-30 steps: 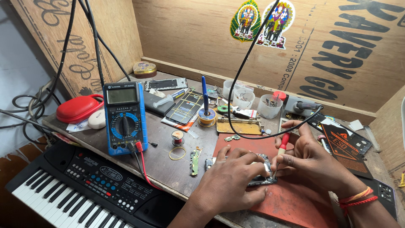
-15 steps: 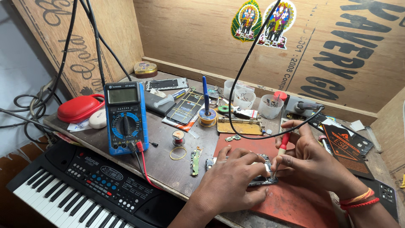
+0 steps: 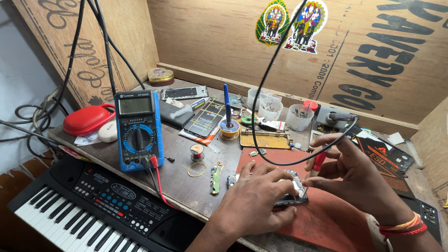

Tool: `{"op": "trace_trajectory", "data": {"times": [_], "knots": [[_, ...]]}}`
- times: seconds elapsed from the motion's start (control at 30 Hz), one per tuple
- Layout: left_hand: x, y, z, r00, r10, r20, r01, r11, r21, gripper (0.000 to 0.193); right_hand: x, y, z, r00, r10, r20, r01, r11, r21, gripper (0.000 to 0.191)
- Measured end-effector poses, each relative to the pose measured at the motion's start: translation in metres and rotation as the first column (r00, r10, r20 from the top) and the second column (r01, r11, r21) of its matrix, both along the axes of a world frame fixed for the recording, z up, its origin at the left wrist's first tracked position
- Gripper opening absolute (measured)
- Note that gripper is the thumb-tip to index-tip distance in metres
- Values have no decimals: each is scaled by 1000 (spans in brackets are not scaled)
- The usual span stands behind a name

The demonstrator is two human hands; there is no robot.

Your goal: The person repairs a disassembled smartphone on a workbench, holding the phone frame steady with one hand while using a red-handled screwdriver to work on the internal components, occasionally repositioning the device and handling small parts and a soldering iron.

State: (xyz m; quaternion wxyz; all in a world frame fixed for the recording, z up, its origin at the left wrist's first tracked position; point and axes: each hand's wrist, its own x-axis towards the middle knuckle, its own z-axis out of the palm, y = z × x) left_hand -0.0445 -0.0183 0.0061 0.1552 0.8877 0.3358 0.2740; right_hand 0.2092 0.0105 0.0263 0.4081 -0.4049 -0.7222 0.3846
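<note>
Both hands on an opened phone, on the red mat at the tabletop's near edge.

Left hand [image 3: 261, 198] fingers closed on the opened phone [image 3: 291, 196]; right hand [image 3: 359, 179] fingers gripping a red-handled tool [image 3: 318, 162], tip at the phone. Blue multimeter [image 3: 138, 130] well apart, left.

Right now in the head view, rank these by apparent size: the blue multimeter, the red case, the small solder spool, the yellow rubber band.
1. Blue multimeter
2. Red case
3. Yellow rubber band and small solder spool: they look alike in size, so no ranking between them.
</note>
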Motion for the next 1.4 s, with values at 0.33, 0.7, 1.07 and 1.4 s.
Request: {"op": "trace_trajectory", "data": {"times": [0.33,0.7,1.07,1.4], "knots": [[0,0,-2,1000,-1,12,1,1000,16,35,2,2,0,999,-38,1,38,995,97,70],[0,2,-4,1000,-5,20,5,1000,-8,32,15,-6,2,995,-83,-59,96,957,275,28],[0,3,-6,1000,-10,19,10,1000,11,34,17,-13,8,990,-30,-135,68,956,284,22],[0,3,-6,1000,-6,18,6,999,36,34,15,-13,7,991,22,-130,22,945,326,23]]}}
